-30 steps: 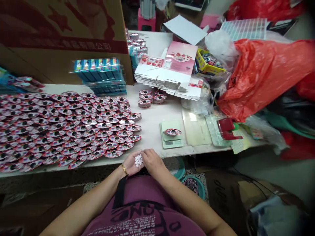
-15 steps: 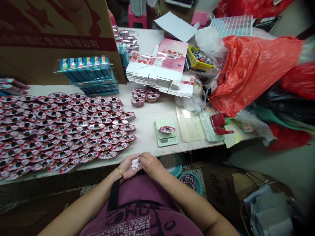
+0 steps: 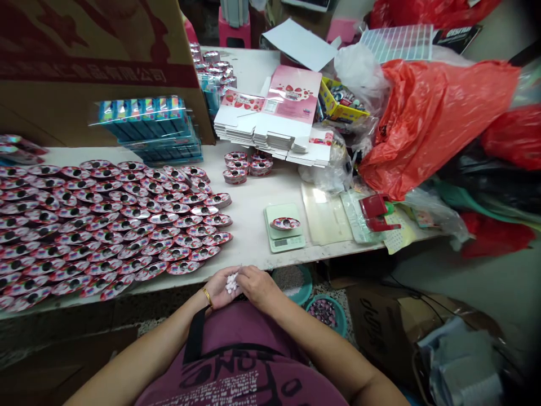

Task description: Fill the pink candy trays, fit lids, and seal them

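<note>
My left hand is cupped palm up just off the table's front edge, holding a small heap of white tablet-like pieces. Over that heap, the curled fingers of my right hand reach in from the right. Their tips are partly hidden, so what they pinch cannot be made out. A pale green digital scale lies on the table in front of my right hand. On its plate rests one red-and-white oval pack with a dark hole in the middle.
Rows of similar oval packs cover the table's left side. Behind them stand blue wrapped boxes and a large carton. Flattened strawberry-print boxes and a red plastic bag lie farther back. Teal basins sit below the table edge.
My right fingers have shifted slightly left over the white pieces, covering more of them. My left hand stays cupped in nearly the same place. The view has moved very slightly.
</note>
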{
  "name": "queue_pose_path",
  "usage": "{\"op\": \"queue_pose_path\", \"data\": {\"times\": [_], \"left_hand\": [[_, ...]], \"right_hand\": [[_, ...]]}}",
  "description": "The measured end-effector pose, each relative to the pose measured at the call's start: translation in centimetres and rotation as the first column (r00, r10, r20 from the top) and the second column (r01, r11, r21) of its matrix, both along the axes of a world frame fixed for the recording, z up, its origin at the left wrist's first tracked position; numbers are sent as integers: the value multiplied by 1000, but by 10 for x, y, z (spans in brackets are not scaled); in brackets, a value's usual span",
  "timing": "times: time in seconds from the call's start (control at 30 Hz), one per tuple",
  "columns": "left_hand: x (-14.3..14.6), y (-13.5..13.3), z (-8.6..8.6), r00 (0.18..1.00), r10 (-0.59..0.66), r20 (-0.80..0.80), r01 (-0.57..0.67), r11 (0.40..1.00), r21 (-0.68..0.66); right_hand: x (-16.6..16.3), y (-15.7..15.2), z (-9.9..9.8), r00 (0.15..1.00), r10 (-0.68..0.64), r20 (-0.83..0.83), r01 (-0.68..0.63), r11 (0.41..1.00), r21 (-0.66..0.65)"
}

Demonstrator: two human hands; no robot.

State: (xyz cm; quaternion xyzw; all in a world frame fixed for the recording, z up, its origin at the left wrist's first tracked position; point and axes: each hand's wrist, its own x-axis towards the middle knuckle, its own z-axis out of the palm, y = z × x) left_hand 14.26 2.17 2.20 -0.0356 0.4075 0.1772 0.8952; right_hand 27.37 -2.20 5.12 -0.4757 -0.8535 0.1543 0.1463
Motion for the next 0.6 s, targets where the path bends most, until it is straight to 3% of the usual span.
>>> {"op": "queue_pose_path", "data": {"times": [0.07,0.13,0.2,0.27,0.33,0.4,0.47,0.6], "left_hand": [[-2,1,1,1000,-1,3,1,1000,-3],[-6,2,1,1000,-9,-10,9,1000,-18],[-14,1,-1,1000,-14,-7,14,999,-30],[-25,-1,-3,999,4,35,-3,1000,-25],[-40,-5,-7,996,44,79,-43,999,-22],[-55,-9,-12,992,93,89,-91,996,-22],[-70,-13,-17,987,146,61,-144,989,-29],[-85,-15,-28,978,207,-5,-207,977,-40]], "right_hand": [[12,7,8,998,-16,-66,19,999,51],[38,22,16,978,-180,-107,192,974,122],[75,42,19,894,-443,-71,448,876,179],[109,61,16,817,-575,41,560,808,180],[128,75,11,823,-548,148,533,836,132],[126,79,5,862,-470,191,459,883,101],[102,77,0,904,-387,182,378,922,83],[24,69,-19,972,-166,169,170,985,-14]]}}
